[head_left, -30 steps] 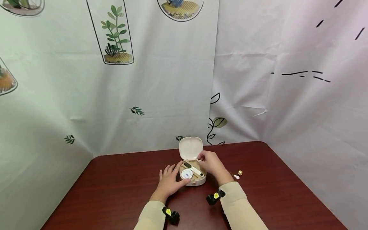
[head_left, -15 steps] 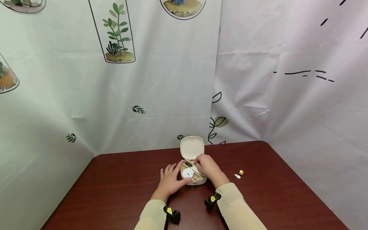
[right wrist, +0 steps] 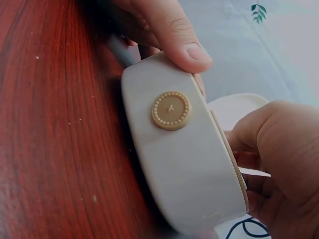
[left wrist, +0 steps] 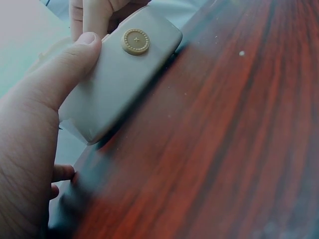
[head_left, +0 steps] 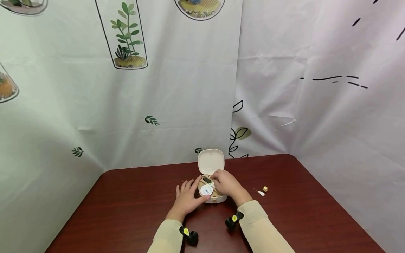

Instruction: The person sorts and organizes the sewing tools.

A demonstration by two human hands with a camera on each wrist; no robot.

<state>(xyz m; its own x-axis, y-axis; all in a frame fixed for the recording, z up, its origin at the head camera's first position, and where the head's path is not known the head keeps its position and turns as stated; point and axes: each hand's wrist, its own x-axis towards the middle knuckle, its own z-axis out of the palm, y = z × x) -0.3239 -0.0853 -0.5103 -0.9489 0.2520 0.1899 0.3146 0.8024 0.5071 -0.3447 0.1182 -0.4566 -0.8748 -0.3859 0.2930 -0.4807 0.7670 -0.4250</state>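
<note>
An opened white sewing box [head_left: 219,200] stands near the table's back edge, with a button-shaped clasp [right wrist: 171,110] on its front. Its lid [head_left: 211,161] is raised. My left hand [head_left: 187,202] holds the box at its left side, thumb over the front rim and index fingertip at the back-left rim. Inside lie a round white disc [head_left: 206,190] and a tool with a dark end [head_left: 207,180]. My right hand [head_left: 228,183] reaches into the right half with curled fingers, a thin white piece [right wrist: 256,172] between them. Its other end is hidden.
Right of the box, a small gold thimble-like piece [head_left: 265,189] and a white needle threader [head_left: 261,193] lie on the dark red wooden table [head_left: 294,218]. A printed white cloth [head_left: 177,95] hangs behind the table.
My right hand has moved from the box's back-right corner slightly leftward and forward, over the tool's pale handle, which it now covers. My left hand stays on the box.
</note>
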